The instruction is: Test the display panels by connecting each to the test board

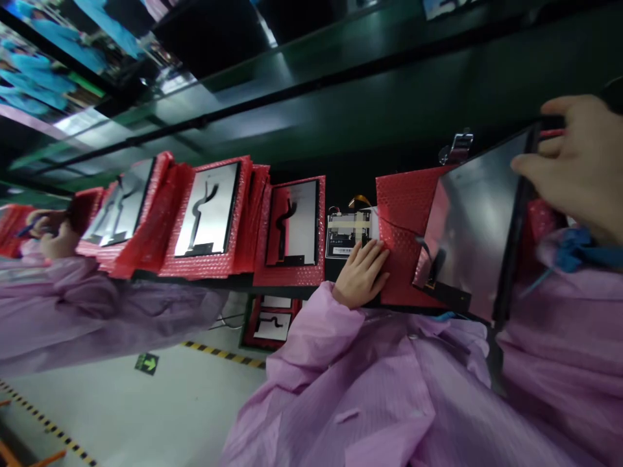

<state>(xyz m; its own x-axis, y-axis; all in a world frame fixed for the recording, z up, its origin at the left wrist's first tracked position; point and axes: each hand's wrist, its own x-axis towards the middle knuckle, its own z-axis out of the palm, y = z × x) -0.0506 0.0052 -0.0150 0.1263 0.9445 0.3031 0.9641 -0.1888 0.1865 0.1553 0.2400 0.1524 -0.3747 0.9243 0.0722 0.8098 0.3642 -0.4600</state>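
My right hand (pixel 579 162) grips the top right edge of an LCD panel (pixel 479 220), thumb over its rim. The panel stands tilted over a red bubble-wrap sheet (pixel 402 220), with a dark ribbon cable near its lower left. My left hand (pixel 361 275) lies with its fingers stretched out on the left edge of that sheet and a small electronic unit (pixel 346 227) with tape strips and a white label. Left of the unit, another LCD panel (pixel 305 224) with a curled black cable lies on a red bubble-wrap pad (pixel 289 275).
More panels (pixel 207 207) on red bubble-wrap stacks (pixel 165 240) line the bench leftward. A co-worker's hand (pixel 61 241) is at the far left. Below the bench, a crate (pixel 248 324) holds panels. A metal clip (pixel 460 148) stands behind the sheet.
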